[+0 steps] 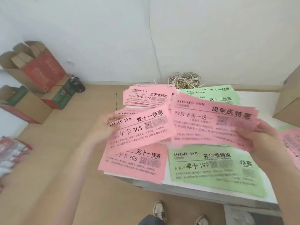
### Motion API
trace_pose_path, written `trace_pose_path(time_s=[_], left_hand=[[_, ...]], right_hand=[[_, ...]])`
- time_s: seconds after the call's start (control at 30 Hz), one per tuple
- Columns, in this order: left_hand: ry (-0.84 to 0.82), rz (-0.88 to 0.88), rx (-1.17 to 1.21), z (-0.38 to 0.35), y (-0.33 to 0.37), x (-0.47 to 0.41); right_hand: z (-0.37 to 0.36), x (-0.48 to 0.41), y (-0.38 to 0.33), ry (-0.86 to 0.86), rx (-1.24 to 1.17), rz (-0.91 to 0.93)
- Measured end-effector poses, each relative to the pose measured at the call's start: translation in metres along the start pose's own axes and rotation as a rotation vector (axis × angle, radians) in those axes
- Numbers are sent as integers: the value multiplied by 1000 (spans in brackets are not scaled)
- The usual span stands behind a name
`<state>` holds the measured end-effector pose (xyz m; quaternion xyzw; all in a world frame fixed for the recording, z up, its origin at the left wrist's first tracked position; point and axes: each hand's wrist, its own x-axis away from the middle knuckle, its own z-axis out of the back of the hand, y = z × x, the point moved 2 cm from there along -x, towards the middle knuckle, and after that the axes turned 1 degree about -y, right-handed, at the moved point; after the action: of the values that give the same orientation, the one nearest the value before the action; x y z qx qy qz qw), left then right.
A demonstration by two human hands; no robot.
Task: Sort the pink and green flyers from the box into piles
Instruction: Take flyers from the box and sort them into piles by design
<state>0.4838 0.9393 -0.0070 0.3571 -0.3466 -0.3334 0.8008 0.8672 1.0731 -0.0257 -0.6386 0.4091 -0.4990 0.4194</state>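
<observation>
My left hand (106,125) pinches a single pink flyer (142,129) by its left edge, held above the white table (253,195). My right hand (261,140) grips a stack of pink flyers (211,124) at its right end. Below them on the table lie a pink pile (134,164) at the front left and a green pile (215,169) at the front right. Another pink pile (146,96) lies at the back left and a green pile (215,95) at the back right. More flyers (290,140) show at the right edge.
Open cardboard boxes (32,72) stand on the floor at the left by the wall. A coil of cord (185,81) lies behind the table. Another cardboard box (289,101) stands at the table's right. Printed packets (11,153) lie on the floor at the left. Shoes (159,210) show below.
</observation>
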Motion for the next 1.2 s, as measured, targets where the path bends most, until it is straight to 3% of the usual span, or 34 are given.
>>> trace_pose_path(time_s=[0.13,0.23,0.5,0.6,0.7,0.73,0.8,0.87,1.0,1.1,1.2], left_hand=[[-142,-27,-345,9,-36,-5],[-190,-112,-459,-8,-56,-2],[-16,-410,-525,-20,-87,2],[55,-324,-335,-9,-71,0],[-165,-68,327,-2,-42,-2],[-234,-17,444,-3,-36,-3],[-296,-36,411,-3,-26,-3],[-259,-75,325,-1,-25,-1],[-155,-177,373,13,-29,-1],[-106,-220,336,17,-26,-12],[-66,-152,296,15,-27,-29]], right_hand=[[-37,-2,4,65,-150,-8],[-68,2,18,47,-75,-59],[-112,9,33,-16,-24,-103],[-120,8,38,-68,22,-97],[-129,9,42,-152,73,-98],[-133,9,43,-196,93,-101],[-142,11,42,-309,159,-95],[-146,11,41,-361,267,-69],[-154,13,29,-392,437,23],[-163,5,29,-300,455,94],[-174,-6,39,-161,461,113]])
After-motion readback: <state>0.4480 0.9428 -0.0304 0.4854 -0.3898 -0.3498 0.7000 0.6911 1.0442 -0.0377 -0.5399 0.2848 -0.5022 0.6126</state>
